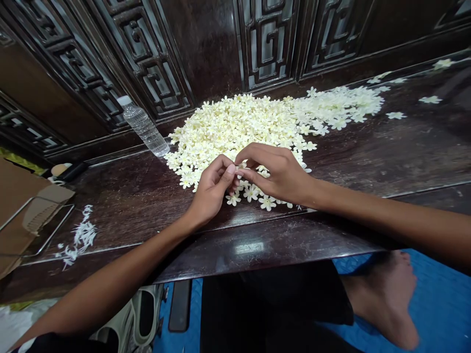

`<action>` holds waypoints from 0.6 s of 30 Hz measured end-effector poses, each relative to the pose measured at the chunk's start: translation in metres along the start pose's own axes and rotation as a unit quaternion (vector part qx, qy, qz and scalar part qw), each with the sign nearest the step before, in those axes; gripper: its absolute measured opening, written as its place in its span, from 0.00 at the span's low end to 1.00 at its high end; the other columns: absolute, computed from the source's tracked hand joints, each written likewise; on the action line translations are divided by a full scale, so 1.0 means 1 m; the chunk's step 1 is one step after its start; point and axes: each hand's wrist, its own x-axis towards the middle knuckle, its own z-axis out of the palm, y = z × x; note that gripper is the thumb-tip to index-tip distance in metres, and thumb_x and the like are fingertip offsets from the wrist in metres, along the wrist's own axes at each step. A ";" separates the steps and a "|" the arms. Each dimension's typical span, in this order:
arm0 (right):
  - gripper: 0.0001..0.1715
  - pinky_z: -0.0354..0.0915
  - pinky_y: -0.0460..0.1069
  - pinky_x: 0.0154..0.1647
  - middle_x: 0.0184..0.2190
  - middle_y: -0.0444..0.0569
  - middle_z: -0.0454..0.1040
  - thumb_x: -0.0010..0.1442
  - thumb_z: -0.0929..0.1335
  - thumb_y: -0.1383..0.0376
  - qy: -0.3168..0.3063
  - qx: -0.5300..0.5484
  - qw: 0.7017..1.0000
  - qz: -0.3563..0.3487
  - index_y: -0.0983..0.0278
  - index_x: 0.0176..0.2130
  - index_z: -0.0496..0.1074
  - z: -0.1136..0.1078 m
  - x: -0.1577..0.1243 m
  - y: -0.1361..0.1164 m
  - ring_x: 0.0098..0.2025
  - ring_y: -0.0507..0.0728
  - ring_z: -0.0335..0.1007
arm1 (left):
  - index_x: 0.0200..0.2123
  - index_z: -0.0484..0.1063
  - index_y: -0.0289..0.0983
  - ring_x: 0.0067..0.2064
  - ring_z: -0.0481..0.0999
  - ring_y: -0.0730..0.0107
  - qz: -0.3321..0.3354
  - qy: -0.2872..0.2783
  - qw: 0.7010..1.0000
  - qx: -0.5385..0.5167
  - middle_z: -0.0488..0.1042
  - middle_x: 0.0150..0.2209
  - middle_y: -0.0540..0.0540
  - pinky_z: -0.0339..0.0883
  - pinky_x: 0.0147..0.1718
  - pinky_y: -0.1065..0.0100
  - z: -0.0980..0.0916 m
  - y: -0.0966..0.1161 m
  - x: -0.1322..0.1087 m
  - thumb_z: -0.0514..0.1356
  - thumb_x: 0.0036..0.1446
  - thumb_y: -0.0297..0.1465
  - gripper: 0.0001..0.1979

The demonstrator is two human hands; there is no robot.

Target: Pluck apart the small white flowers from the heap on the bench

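A broad heap of pale cream, star-shaped flowers (228,125) lies on the dark wooden surface. Over its near edge, my left hand (211,192) and my right hand (279,171) meet at the fingertips. The left thumb and fingers are pinched closed. On the right, the thumb and index finger also come together in a pinch, touching the left fingertips. Whatever small thing sits between them is hidden by the fingers. A few single flowers (267,202) lie just below my hands, close to the wood's front part.
A clear plastic bottle (145,128) stands left of the heap, against carved lattice panels (267,44). Thin white pieces (84,234) lie near a cardboard box (18,206). Below are a phone (179,306), shoes (144,314), a blue mat (445,294) and a bare foot (386,294).
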 end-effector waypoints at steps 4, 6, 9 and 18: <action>0.05 0.71 0.52 0.38 0.37 0.51 0.79 0.73 0.68 0.65 0.010 0.003 1.000 -0.003 0.63 0.43 0.73 0.001 -0.001 0.001 0.38 0.56 0.75 | 0.36 0.68 0.39 0.29 0.69 0.74 0.006 -0.004 1.000 0.001 0.69 0.30 0.50 0.67 0.27 0.71 0.002 0.000 -0.001 0.61 0.69 0.42 0.13; 0.05 0.72 0.52 0.38 0.37 0.51 0.79 0.73 0.67 0.65 0.015 -0.001 1.000 -0.009 0.63 0.41 0.72 0.001 -0.001 0.001 0.39 0.56 0.76 | 0.36 0.68 0.39 0.30 0.70 0.74 0.016 -0.004 1.000 0.005 0.69 0.30 0.50 0.67 0.27 0.71 0.003 0.001 -0.001 0.61 0.69 0.42 0.13; 0.05 0.72 0.52 0.37 0.36 0.51 0.79 0.73 0.67 0.67 0.019 -0.017 0.999 -0.024 0.64 0.41 0.72 0.000 -0.001 -0.001 0.38 0.55 0.77 | 0.37 0.68 0.39 0.30 0.70 0.74 0.031 -0.001 0.999 0.012 0.69 0.30 0.51 0.67 0.27 0.71 0.004 0.001 -0.003 0.60 0.70 0.41 0.13; 0.05 0.73 0.50 0.34 0.36 0.49 0.81 0.71 0.67 0.67 0.047 -0.049 0.998 0.005 0.65 0.42 0.74 -0.001 -0.002 -0.006 0.33 0.53 0.76 | 0.35 0.68 0.39 0.27 0.69 0.75 0.078 0.040 0.992 0.089 0.69 0.28 0.52 0.67 0.27 0.71 0.006 0.006 -0.004 0.60 0.71 0.39 0.12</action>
